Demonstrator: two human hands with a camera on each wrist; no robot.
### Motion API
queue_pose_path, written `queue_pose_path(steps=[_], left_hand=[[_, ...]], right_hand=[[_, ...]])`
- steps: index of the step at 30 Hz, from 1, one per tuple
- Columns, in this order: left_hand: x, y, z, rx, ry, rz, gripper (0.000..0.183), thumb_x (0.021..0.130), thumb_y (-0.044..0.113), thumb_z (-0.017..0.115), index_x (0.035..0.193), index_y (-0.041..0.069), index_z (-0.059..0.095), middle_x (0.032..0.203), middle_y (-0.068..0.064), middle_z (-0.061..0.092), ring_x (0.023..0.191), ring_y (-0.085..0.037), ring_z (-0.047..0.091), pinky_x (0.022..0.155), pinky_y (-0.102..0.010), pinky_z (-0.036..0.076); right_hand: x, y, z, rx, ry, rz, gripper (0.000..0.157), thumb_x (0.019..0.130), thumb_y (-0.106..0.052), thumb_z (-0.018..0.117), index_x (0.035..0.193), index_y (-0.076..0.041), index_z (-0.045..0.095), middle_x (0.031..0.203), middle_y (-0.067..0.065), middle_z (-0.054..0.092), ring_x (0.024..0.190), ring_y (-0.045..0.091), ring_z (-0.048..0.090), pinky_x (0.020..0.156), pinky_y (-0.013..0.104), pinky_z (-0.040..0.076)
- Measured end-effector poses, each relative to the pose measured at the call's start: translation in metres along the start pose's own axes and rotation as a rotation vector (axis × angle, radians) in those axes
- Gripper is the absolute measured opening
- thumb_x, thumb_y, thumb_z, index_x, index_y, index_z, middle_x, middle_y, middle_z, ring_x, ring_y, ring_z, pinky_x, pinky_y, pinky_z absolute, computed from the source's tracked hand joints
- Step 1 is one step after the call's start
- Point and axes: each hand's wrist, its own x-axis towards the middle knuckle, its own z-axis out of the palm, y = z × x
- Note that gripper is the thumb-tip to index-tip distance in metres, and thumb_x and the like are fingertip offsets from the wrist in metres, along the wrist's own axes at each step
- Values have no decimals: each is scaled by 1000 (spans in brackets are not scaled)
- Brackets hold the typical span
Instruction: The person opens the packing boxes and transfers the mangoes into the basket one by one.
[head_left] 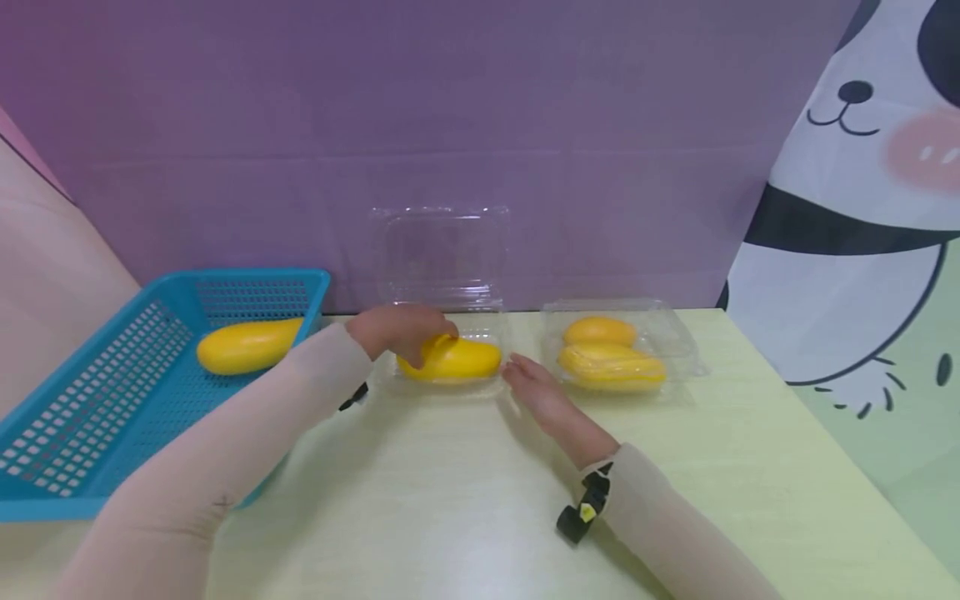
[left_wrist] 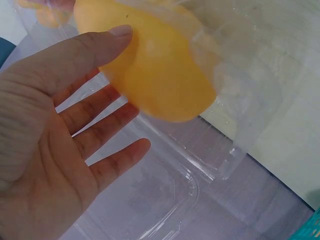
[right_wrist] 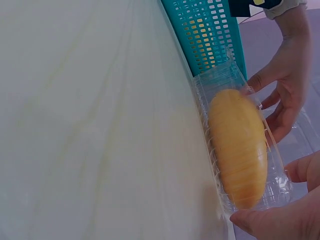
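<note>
A smooth yellow mango [head_left: 468, 358] lies lengthwise in a clear plastic clamshell box [head_left: 442, 390], whose lid [head_left: 442, 250] stands raised behind it. My left hand [head_left: 405, 329] holds the mango's left end from above. In the left wrist view the thumb [left_wrist: 107, 45] lies across the mango [left_wrist: 165, 65], and the fingers spread along its far side. My right hand [head_left: 551, 408] reaches to the box's right end with its fingers straight. In the right wrist view its thumb [right_wrist: 255, 220] is right at the box's near corner and a finger at the far corner.
At left stands a blue perforated basket [head_left: 45, 507] with another yellow mango [head_left: 247, 348] in it. To the right sits a second clear box [head_left: 678, 342] containing two yellow fruits [head_left: 611, 367]. Behind the pale table [head_left: 420, 517] hangs a purple cloth [head_left: 600, 167].
</note>
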Motion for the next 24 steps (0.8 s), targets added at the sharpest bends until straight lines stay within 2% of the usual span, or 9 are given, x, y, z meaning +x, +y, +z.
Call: queue_pose_path(steps=[7,15,24], left_hand=[[13,0,5,14,-12,-2,65,77,8,76,136,19,49,128,-2,57,114,-24,50,110,-46,37],[24,1,12,92,11,20,67,73,10,78,133,20,48,122,-2,59,110,-22,54,106,-43,41],[31,4,16,92,4,-4,70,74,10,76,136,18,45,123,-4,58,108,-23,54,105,-42,42]], right_hand=[[-1,0,0,-1,-5,1,59,100,-27,42,147,3,23,148,27,32,135,43,34,113,53,27],[1,2,1,15,-4,-16,60,99,-26,44,146,5,24,147,28,32,134,43,34,113,53,27],[3,2,0,8,1,-6,59,99,-26,43,146,4,24,147,27,33,134,43,35,112,53,28]])
